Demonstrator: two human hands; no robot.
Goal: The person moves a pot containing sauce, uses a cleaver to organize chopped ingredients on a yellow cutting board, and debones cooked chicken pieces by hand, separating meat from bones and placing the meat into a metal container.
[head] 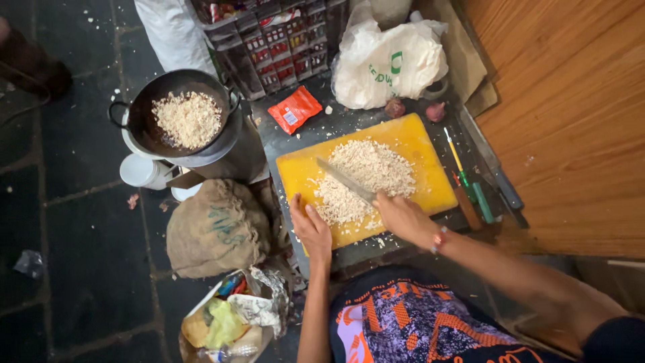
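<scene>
One view only, the head cam looking straight down, so here's what it shows. Right hand (pixel 402 216) has its fingers wrapped shut around the handle of a knife (pixel 346 181), and the blade runs up and to the left from the hand, long axis on a diagonal, lying across the pile of chopped white bits (pixel 366 176). That pile sits mid-board on the yellow cutting board (pixel 416 144), spreading from the centre down toward the near left corner.

Left hand (pixel 310 228) is at the board's near left edge, fingers held together and mostly straight, gripping nothing, resting on or just above the board right beside the lower end of the pile. So the pile lies up and to the right of the left fingers, and the knife hand is the one actually in it.

Around that: a dark pan (pixel 144 124) off to the left holding more of the same chopped stuff, a burlap sack (pixel 215 228) below it, a white plastic bag (pixel 386 64) beyond the board, and a small red packet (pixel 294 109).
</scene>
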